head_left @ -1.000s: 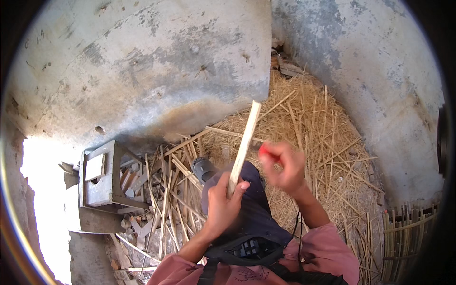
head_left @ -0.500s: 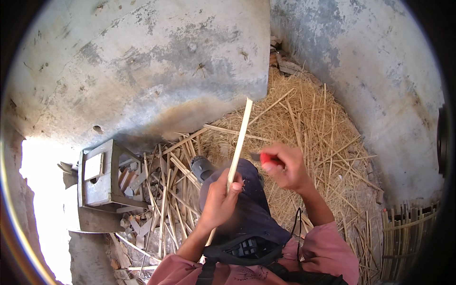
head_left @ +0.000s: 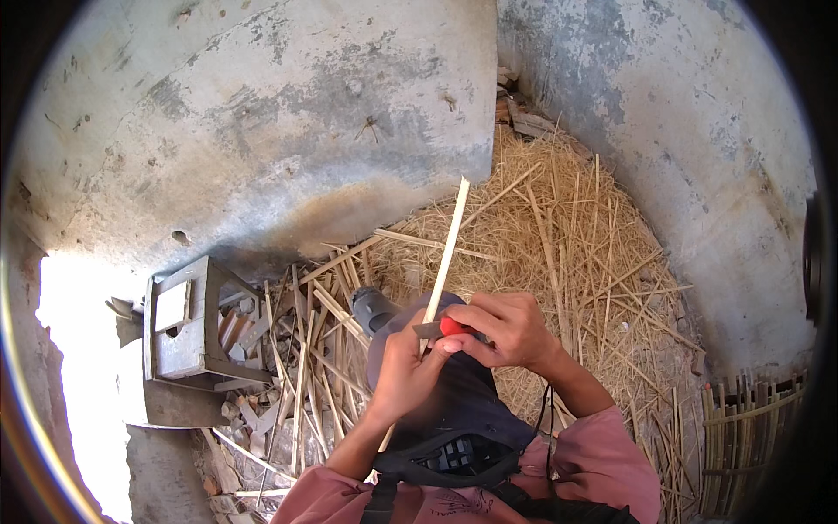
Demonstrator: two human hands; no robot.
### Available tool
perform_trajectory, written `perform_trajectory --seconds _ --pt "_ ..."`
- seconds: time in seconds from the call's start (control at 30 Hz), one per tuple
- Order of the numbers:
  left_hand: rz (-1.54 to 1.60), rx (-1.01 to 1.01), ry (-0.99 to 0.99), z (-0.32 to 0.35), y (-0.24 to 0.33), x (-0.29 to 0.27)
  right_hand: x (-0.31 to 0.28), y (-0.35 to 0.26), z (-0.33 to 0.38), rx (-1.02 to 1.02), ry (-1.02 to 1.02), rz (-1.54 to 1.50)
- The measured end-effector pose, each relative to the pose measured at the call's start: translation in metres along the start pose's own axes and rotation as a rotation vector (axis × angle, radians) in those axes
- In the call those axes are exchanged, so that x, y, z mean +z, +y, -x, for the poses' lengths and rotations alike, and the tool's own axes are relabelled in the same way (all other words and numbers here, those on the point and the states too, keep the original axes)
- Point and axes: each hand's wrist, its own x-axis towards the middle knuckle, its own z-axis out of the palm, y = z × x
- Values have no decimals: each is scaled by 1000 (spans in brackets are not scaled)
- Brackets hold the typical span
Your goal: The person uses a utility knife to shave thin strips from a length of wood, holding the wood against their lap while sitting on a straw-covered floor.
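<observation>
A long pale strip, apparently split bamboo [head_left: 448, 249], slants upward across my lap, its far end above the shavings. My left hand [head_left: 403, 371] is closed around it near my thigh. In my right hand [head_left: 511, 330] is a knife [head_left: 429, 330] with a red handle and a short dark blade. The blade lies across the strip, just above the left hand's grip. Both hands are close together, the right thumb near the left one. My fingers hide part of the handle.
Shavings [head_left: 559, 244] and loose strips [head_left: 305, 375] cover the floor. At left stands a wooden box frame [head_left: 188, 341] with rubble beside it. Plastered walls [head_left: 305, 105] rise ahead and to the right. A woven slatted piece [head_left: 751, 428] stands at lower right.
My right hand has moved left and down with the knife, bringing the blade from beside the strip onto it. The strip's top has shifted slightly right.
</observation>
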Motion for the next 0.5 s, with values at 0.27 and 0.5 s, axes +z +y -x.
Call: perform_trajectory --seconds 0.27,0.5 --pt "7 -56 49 0 10 4 -1 -6 2 25 -9 96" --pt "-23 -70 110 -1 10 10 0 -8 1 39 42 147"
